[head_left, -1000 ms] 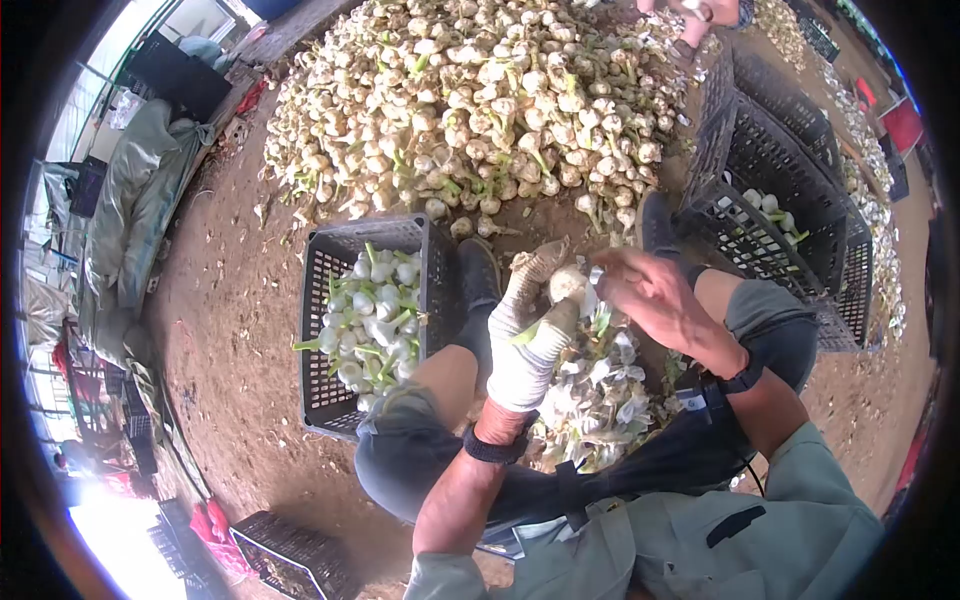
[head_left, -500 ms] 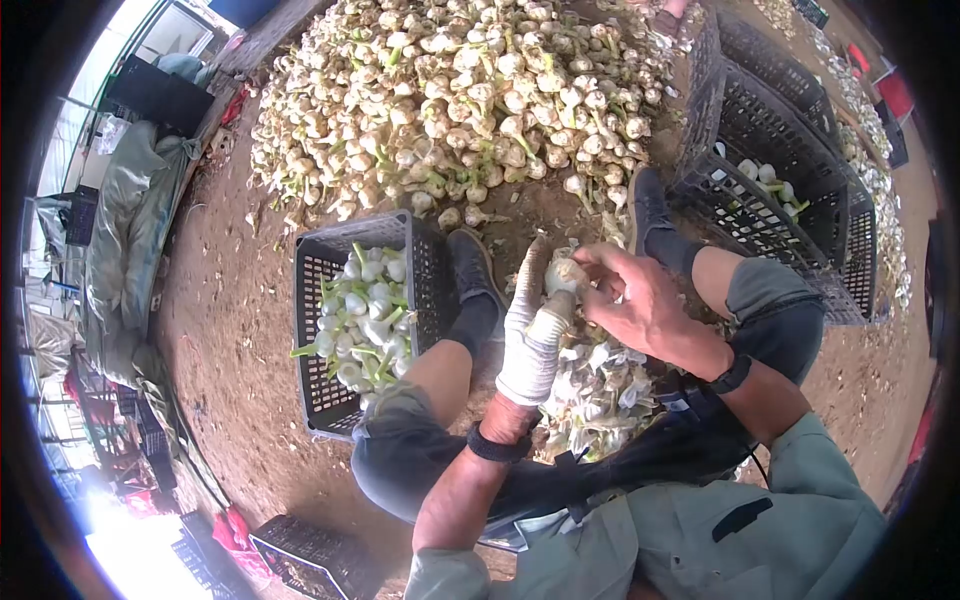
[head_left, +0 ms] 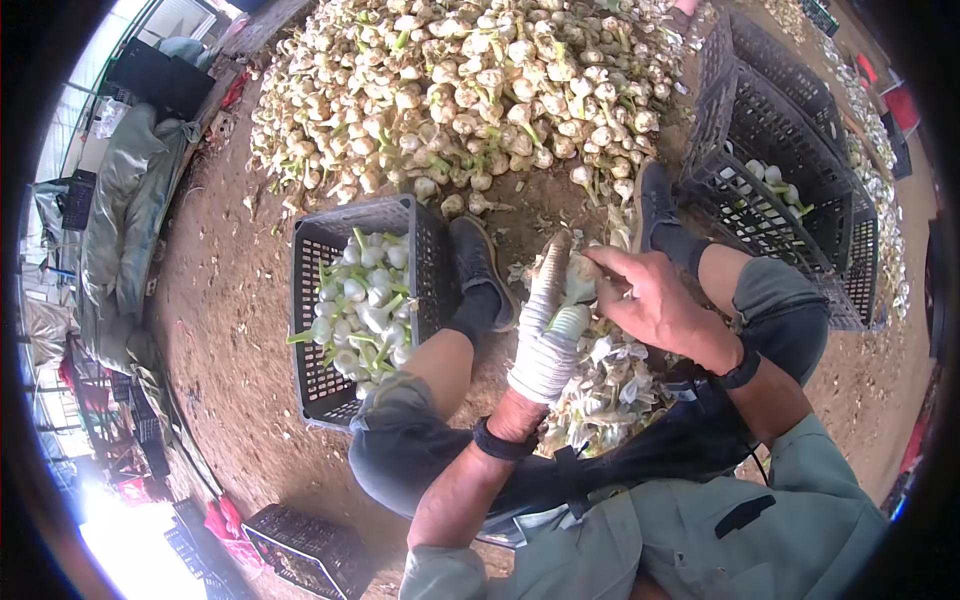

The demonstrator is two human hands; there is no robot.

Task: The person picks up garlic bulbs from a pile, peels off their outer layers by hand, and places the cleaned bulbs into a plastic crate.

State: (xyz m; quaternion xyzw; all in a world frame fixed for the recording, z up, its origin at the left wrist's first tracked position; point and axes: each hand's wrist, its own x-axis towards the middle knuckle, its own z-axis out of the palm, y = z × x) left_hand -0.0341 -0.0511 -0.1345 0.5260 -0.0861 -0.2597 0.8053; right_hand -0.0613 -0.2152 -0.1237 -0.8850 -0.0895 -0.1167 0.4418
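My left hand [head_left: 545, 340], in a white knitted glove with soiled fingers, is closed around a garlic bulb [head_left: 580, 274]. The bulb is upright between the gloved fingers and thumb. Bare, my right hand [head_left: 657, 305] meets it from the right, thumb and fingers pinching at its skin; the fingertips are partly hidden. Below both hands lies a heap of papery garlic skins [head_left: 605, 395] between my legs. To the left stands a black plastic crate [head_left: 428, 270] holding cleaned white garlic bulbs [head_left: 372, 290] with green stems.
A large pile of unpeeled garlic [head_left: 470, 110] covers the ground ahead. Black crates [head_left: 770, 130] stand at the right, one with a few white bulbs inside. Another crate [head_left: 310, 550] is at lower left. My shoes [head_left: 478, 265] flank the work spot. Covered bundles [head_left: 130, 230] line the left side.
My left hand has turned and shifted slightly right, so more of the bulb's pale side and neck shows. My right hand has moved a little right, its fingers still at the bulb.
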